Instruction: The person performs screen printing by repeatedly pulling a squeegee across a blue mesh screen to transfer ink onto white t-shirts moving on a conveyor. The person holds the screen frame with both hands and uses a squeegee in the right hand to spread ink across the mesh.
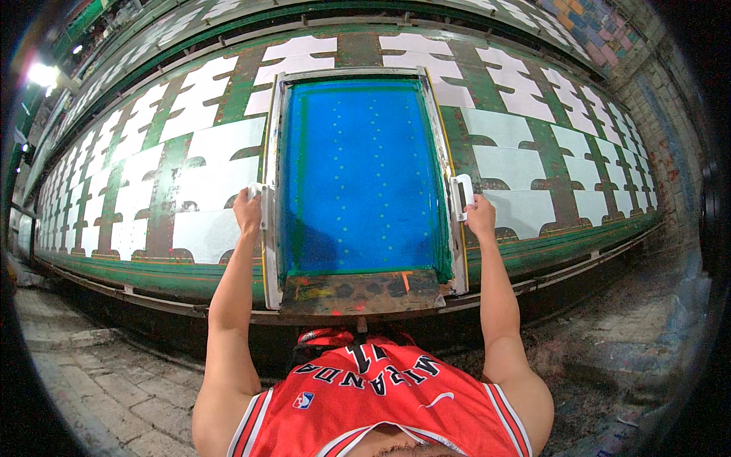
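A large screen printing frame with a blue mesh and rows of small pale dots lies on the long table in front of me. My left hand is closed around the white handle on the frame's left side. On the opposite side, my right hand grips the other white handle. Green edging borders the mesh. A paint-stained board is at the frame's near end, over the table edge. White cut fabric pieces lie flat on both sides of the frame; whatever is directly beneath it is hidden.
The long green table curves across the view, its front rail close to my body. Another table with white pieces stands beyond it. Brick floor shows at lower left, a block wall at right, and a bright lamp at upper left.
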The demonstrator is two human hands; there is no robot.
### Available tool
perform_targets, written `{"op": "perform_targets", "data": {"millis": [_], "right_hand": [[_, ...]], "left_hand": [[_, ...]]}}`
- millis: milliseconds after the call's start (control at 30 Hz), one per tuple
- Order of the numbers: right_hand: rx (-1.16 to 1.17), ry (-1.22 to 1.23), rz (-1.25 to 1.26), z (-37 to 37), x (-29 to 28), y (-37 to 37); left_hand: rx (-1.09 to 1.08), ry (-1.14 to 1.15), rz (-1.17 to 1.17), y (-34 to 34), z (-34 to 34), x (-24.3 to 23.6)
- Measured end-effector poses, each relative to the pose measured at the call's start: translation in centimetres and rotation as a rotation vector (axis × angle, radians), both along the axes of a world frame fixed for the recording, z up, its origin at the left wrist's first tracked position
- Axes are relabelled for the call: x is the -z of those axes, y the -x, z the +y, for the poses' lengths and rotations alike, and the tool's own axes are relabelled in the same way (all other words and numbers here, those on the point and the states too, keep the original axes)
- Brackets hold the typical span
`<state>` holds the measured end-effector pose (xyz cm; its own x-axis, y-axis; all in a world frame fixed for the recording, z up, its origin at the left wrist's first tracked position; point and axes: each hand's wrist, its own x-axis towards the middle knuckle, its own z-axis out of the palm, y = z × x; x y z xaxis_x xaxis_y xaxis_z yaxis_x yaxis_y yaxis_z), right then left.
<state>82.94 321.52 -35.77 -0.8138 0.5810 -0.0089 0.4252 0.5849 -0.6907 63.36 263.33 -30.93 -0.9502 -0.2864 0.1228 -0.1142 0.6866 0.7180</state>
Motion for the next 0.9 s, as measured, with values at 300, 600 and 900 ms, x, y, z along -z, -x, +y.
{"op": "perform_targets", "data": {"millis": [300, 600, 900], "right_hand": [[-0.052, -0.136, -0.008, 2.6, 2.4, -0.1], [-0.074, -0.056, -0.017, 2.7, 1.0, -0.3], [0.016, 0.227, -0.144, 2.0, -1.2, -0.3]], "left_hand": [[0.012, 0.027, -0.041, -0.2, 1.7, 0.3], [0.019, 0.039, -0.079, 0.2, 1.7, 2.0], [0.032, 0.052, -0.11, 0.1, 2.0, 2.3]]}}
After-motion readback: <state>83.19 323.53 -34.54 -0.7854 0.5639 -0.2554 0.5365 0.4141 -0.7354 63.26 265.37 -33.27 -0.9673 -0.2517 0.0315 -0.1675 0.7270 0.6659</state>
